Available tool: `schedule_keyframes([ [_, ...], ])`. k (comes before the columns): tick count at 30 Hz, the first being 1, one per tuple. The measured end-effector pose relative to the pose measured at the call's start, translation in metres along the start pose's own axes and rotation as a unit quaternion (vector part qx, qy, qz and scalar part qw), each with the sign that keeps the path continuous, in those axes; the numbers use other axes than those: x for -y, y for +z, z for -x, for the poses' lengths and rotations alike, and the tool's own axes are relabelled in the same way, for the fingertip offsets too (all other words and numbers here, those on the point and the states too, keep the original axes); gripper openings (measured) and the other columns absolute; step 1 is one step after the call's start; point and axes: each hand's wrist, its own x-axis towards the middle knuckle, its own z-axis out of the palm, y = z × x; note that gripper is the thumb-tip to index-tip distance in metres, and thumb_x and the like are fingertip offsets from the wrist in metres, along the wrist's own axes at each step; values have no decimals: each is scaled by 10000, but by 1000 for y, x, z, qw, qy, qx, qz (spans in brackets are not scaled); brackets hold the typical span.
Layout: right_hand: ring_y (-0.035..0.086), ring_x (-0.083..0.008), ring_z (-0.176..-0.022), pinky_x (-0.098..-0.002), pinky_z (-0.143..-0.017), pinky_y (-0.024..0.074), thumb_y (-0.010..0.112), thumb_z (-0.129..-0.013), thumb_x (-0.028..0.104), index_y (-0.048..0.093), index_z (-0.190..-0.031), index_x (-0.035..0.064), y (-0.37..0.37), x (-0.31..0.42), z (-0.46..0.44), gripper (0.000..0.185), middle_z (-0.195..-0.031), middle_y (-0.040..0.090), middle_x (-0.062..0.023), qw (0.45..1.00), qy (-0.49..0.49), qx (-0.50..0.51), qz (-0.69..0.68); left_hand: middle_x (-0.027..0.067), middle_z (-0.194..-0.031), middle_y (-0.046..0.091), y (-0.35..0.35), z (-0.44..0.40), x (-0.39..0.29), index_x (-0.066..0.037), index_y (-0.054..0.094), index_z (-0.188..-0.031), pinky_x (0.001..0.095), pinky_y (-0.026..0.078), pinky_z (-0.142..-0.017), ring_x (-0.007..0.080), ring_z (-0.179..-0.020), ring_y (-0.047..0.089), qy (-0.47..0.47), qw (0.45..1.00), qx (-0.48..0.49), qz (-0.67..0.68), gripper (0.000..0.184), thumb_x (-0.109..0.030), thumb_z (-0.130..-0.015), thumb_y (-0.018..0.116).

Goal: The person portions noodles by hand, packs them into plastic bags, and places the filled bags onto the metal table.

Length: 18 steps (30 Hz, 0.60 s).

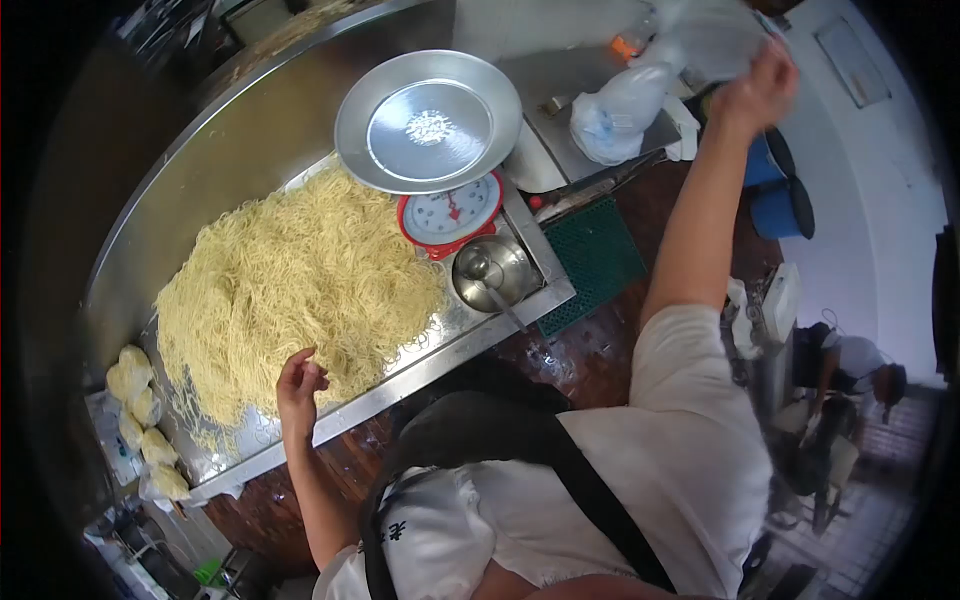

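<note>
A large heap of thin yellow noodles [290, 280] is spread over the metal counter. At its near edge hovers my left hand [302, 388], fingers loosely curled and apart, with nothing visible in them. My right hand [758, 92] is stretched far out to the upper right, its fingers closed on a clear plastic bag [705, 40] that is partly blurred. Beside the noodles stands a red dial scale [452, 212] carrying a wide round metal pan [430, 120]. A steel bowl [492, 270] with a ladle [500, 300] in it rests near the counter's corner.
Several bagged portions of noodles [145, 420] line the counter's left end. A tied white plastic bag [620, 115] lies below my right hand. Blue bins [780, 208] stand by the wall, and a green mat [592, 265] is below the counter. Another person [850, 360] is at far right.
</note>
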Motion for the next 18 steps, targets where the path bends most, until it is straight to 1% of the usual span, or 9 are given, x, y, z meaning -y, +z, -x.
schedule_keyframes([
  [1,630,-265,-1040,-384,-930,490,586,-966,180,635,-1031,-33,20,77,30,229,-1159,657,-182,997,-73,-6,-2,50,-854,629,6,2,0,-8,578,-1255,269,507,-716,126,-744,591,-5,1000,0,1,309,-171,-992,576],
  [3,581,-221,-1117,-344,-952,459,619,-941,116,579,-1090,5,22,126,111,189,-1169,625,-104,980,-17,103,-167,67,-869,635,14,5,2,-2,569,-1265,284,515,-733,144,-754,609,0,999,24,35,389,-300,-1018,537],
  [5,595,-251,-1103,-379,-962,450,568,-972,197,598,-1101,19,20,166,225,222,-1067,642,-109,942,170,242,-161,106,-955,660,18,11,-10,23,550,-1282,316,519,-775,171,-796,626,22,993,54,104,597,-501,-1007,467],
  [8,661,-239,-976,-376,-832,513,577,-969,263,667,-1154,72,6,273,352,281,-985,703,-107,620,229,739,-132,158,-1107,659,-5,4,-19,54,500,-1336,359,515,-845,206,-902,637,38,966,79,245,847,-686,-941,383],
  [10,652,-318,-995,-396,-888,514,652,-907,220,659,-1166,94,16,315,430,287,-1012,702,-122,361,152,885,-251,185,-1181,640,-43,6,-35,48,447,-1388,388,507,-898,235,-985,635,30,945,86,315,933,-744,-903,363],
  [13,631,-352,-998,-409,-892,508,569,-953,190,655,-1162,101,32,372,499,242,-1074,673,-153,480,-78,777,-400,210,-1230,622,-128,25,-30,-4,418,-1431,403,489,-958,269,-1075,624,-39,954,147,258,893,-713,-890,458],
  [14,606,-340,-1079,-418,-940,487,585,-907,130,641,-1184,88,52,405,492,285,-1148,652,-171,476,0,781,-405,215,-1240,618,-154,37,-26,-23,417,-1439,403,482,-975,279,-1098,620,-67,956,186,216,860,-683,-895,508],
  [17,590,-320,-1131,-424,-985,465,604,-859,92,647,-1179,85,66,459,554,323,-1208,634,-159,414,177,796,-405,192,-1251,628,-203,93,-8,-58,428,-1449,389,475,-997,281,-1133,615,148,947,144,-248,729,-533,-925,603],
  [18,551,-307,-1199,-454,-1046,418,613,-847,74,651,-1184,97,77,463,579,340,-1228,629,-142,405,102,804,-424,213,-1068,673,-221,101,16,-42,542,-1337,396,501,-923,306,-954,645,123,965,99,-209,540,-290,-891,720],
])
